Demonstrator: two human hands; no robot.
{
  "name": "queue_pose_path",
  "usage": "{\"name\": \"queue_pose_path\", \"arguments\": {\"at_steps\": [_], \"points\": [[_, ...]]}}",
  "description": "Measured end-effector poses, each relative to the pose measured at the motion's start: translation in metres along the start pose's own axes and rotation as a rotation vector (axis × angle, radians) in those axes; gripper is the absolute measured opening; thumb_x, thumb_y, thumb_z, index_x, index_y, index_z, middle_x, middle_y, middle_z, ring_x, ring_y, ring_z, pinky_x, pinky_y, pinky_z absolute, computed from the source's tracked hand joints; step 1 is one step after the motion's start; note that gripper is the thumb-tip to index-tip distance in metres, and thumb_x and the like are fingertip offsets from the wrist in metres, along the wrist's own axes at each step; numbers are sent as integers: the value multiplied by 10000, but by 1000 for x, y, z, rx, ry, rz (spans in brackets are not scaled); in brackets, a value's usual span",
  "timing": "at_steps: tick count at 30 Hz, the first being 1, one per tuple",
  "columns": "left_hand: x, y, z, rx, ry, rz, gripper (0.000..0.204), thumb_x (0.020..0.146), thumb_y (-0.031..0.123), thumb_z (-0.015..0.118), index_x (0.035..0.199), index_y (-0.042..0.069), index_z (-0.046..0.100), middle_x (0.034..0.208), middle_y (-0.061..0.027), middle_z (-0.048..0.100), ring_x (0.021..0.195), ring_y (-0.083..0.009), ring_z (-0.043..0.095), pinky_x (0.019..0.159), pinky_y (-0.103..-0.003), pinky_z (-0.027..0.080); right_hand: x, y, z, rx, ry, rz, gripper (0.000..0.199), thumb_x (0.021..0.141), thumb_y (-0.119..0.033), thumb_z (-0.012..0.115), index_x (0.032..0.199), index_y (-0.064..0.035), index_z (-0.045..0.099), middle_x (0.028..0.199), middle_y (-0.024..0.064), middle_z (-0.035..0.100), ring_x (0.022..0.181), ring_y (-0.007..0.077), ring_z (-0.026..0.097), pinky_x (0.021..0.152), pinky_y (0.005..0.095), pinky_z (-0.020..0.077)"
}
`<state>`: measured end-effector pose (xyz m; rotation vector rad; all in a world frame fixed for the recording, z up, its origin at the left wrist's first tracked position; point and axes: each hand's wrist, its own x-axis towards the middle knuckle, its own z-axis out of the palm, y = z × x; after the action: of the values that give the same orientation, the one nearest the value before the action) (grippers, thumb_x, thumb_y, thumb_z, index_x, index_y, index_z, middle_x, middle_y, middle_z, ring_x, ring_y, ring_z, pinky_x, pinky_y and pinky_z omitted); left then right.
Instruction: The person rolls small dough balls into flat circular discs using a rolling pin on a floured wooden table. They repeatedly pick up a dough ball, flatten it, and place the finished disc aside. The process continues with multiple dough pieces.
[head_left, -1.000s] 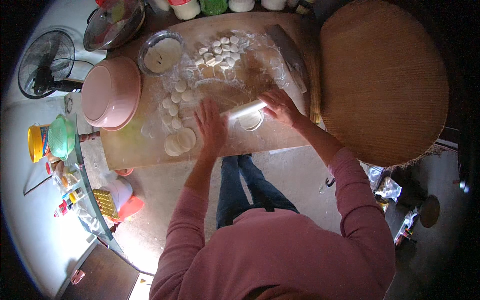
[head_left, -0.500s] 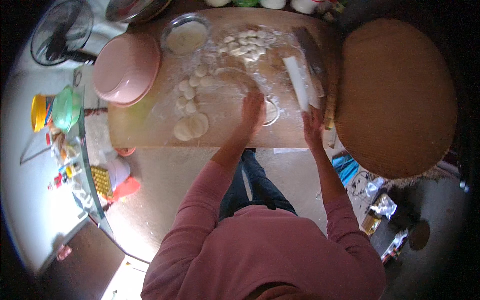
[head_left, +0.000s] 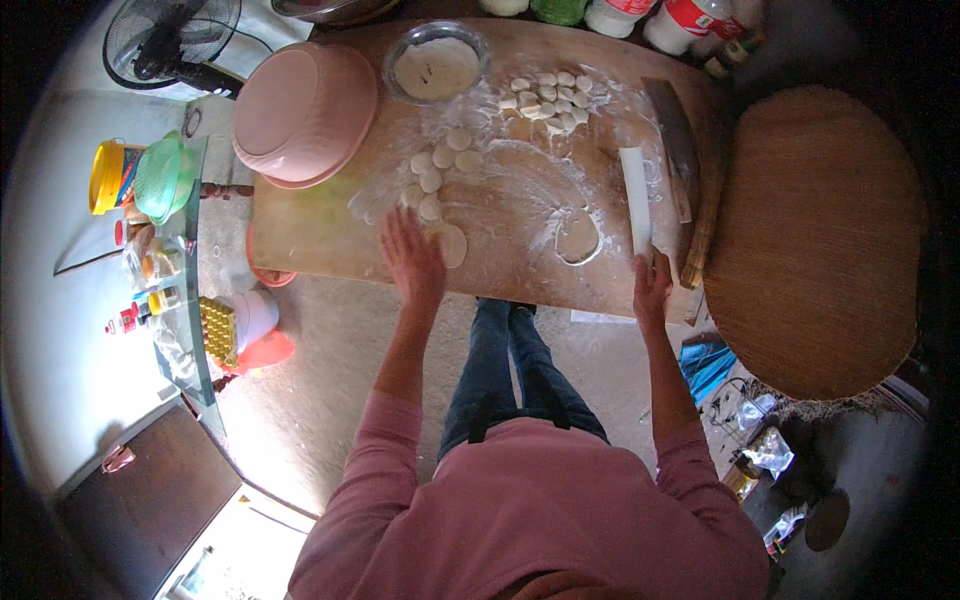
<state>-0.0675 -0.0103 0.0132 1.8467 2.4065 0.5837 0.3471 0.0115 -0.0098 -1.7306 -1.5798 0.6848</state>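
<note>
My left hand lies flat, fingers spread, on the floured wooden board, its fingertips beside a rolled dough round at the end of a row of small flattened dough pieces. My right hand rests at the near end of a white rolling pin that lies lengthwise on the board; the grip is not clear. Another thin dough circle lies between my hands. More dough lumps sit at the far side.
An upturned pink bowl and a glass bowl of flour stand at the board's far left. A cleaver lies beside the pin. A big round woven tray sits to the right, a fan and cluttered glass shelf to the left.
Both hands left the rolling pin over the dough circle. The pin now lies at the right. My left hand moved left onto the rolled rounds; my right hand sits at the pin's end.
</note>
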Motion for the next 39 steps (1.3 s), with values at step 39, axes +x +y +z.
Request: {"name": "queue_pose_path", "arguments": {"at_steps": [39], "points": [[-13, 113, 68, -530, -36, 369, 545, 964, 140, 577, 1478, 21, 439, 1489, -180, 488, 1366, -377, 449, 1144, -577, 294, -5, -41, 7, -156, -198, -249, 358, 921, -153, 711, 1232, -14, 600, 1091, 190, 607, 1019, 380, 608, 877, 435, 507]]}}
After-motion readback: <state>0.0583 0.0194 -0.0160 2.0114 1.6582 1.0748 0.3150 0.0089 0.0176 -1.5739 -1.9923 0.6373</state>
